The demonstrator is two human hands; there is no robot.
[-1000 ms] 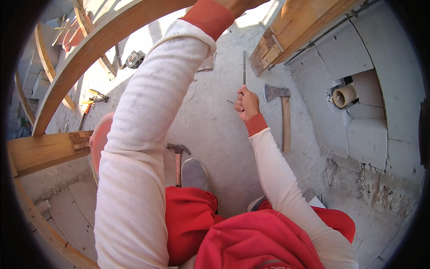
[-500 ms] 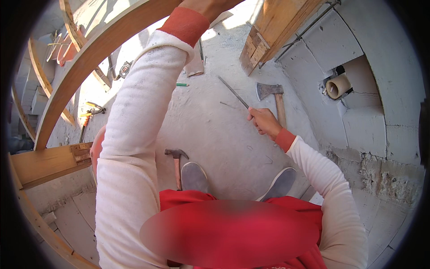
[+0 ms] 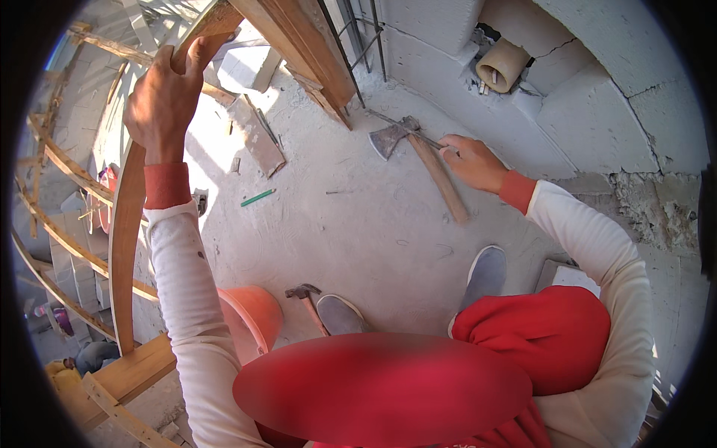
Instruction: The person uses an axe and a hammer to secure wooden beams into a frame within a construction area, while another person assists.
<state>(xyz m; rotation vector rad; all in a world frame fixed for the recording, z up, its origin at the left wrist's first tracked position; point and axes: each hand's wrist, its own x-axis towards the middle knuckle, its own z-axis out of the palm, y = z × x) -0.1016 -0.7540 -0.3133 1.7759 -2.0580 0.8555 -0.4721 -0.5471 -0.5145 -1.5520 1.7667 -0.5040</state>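
A curved wooden board [image 3: 125, 239] arches up the left side, and my left hand [image 3: 163, 104] is wrapped around it near its upper part. My right hand [image 3: 474, 163] is closed around the end of a thin metal rod [image 3: 396, 123] that points up and left. Beyond that hand, an axe [image 3: 437, 175] lies on the floor, and the rod crosses above the axe near its head. A claw hammer [image 3: 311, 308] is by my left shoe. Farther up, a green pencil [image 3: 258, 198] rests on the floor.
An orange bucket [image 3: 254, 317] stands beside my left forearm. A wooden post [image 3: 302, 48] and steel bars [image 3: 366, 56] rise at the top. A pipe [image 3: 502, 66] sticks out of the block wall [image 3: 582, 127] on the right. More curved wooden strips [image 3: 71, 243] fill the left.
The view has shifted. My left hand now shows fully on the curved board. My right hand, still holding the rod, is farther right, with the rod now across the axe in view.
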